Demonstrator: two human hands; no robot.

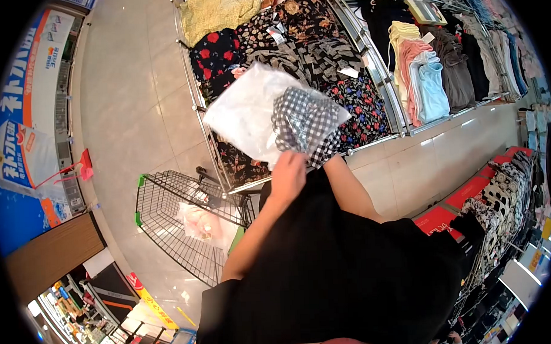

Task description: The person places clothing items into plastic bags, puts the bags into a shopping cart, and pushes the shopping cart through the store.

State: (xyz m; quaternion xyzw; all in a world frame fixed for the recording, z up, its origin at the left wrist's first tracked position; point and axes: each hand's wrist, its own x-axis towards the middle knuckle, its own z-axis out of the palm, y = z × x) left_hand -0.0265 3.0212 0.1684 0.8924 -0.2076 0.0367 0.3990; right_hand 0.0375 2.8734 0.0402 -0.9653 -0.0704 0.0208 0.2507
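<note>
A clear white plastic bag point(240, 118) is held over the display bin of printed clothes. Black-and-white gingham fabric point(313, 116) lies bunched at the bag's right side, partly under the shiny plastic. With fingers closed, my left hand point(289, 170) pinches the near edge of the bag beside the fabric. My right hand point(332, 162) reaches in under the gingham fabric from the near side; its fingers are hidden by the cloth, and only the wrist and forearm show.
Dark floral garments point(358, 105) and a yellow garment point(218, 15) fill the metal-framed bin. Folded pastel clothes point(427, 85) lie in the adjoining bin. A shopping cart point(167, 203) with a bagged pink item point(199, 224) stands at my left. Racks of patterned clothes point(501, 200) line the right.
</note>
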